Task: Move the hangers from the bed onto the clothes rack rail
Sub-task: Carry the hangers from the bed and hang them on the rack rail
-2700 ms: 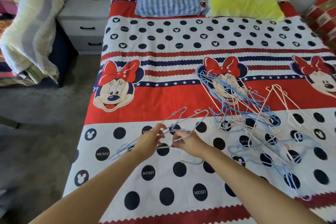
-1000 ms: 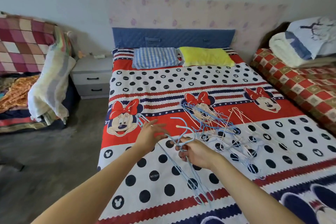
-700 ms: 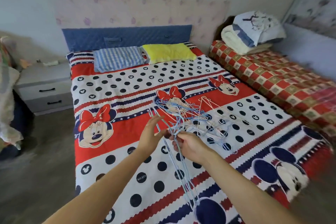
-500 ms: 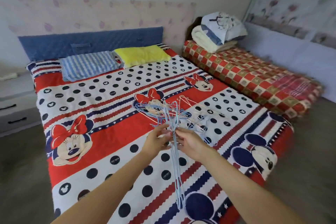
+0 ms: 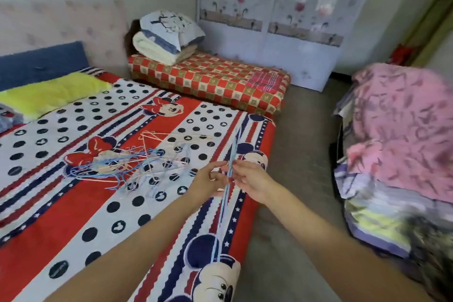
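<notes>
Hanging edge-on btwn both hands point(image 5: 210, 180); blue hangers point(image 5: 226, 189)

Two bare forearms come in from the bottom edge of the picture, one at each side. No sleeve covers them up to that edge. The left hand point(image 5: 210, 179) and the right hand point(image 5: 252, 180) are also bare, without glove, ring, watch or bracelet.
</notes>
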